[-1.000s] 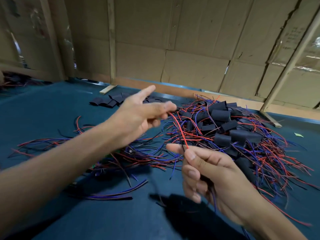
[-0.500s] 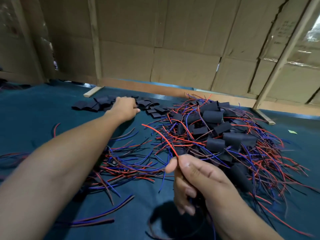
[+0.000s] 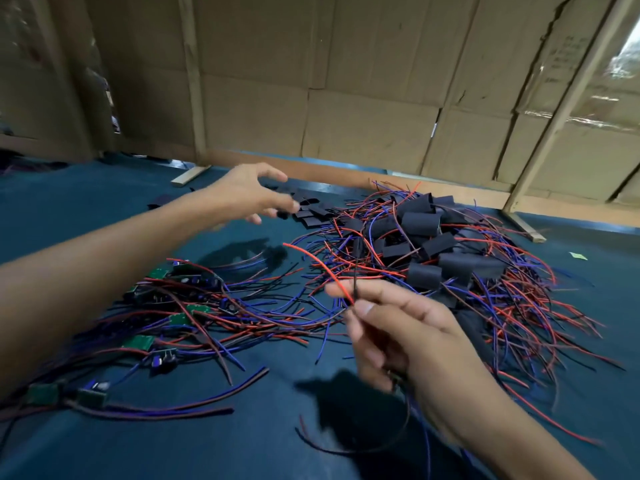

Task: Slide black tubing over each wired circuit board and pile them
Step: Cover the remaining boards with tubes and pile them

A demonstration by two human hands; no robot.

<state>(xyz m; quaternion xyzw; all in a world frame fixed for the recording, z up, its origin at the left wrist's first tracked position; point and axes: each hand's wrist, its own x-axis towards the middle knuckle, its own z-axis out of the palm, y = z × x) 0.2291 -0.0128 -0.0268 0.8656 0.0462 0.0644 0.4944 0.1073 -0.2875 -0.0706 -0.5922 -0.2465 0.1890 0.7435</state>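
Head view. My right hand (image 3: 398, 327) sits at about 5 o'clock in the frame, thumb and forefinger pinching the red and black leads (image 3: 332, 275) of one wired unit; the red lead arcs up toward 10 o'clock. The board itself is hidden behind my palm, so I cannot tell how it hangs.

My left hand (image 3: 254, 195) is out at 11 o'clock, fingers spread and loosely curved. It appears to hold nothing, though motion blur at the fingertips leaves that unsure. The loose black tubing pieces (image 3: 310, 209) lie on the blue table (image 3: 69, 202) just beyond those fingertips, toward 3 o'clock of that hand. The left hand is much the nearer one; the right is well apart from them.

Bare boards (image 3: 138, 341) with wires lie at 9 o'clock. Sleeved pile (image 3: 433, 244) sits at 1 o'clock.

Judgement: next is fetching one sleeve with the left hand and bringing it back along the leads' long axis.
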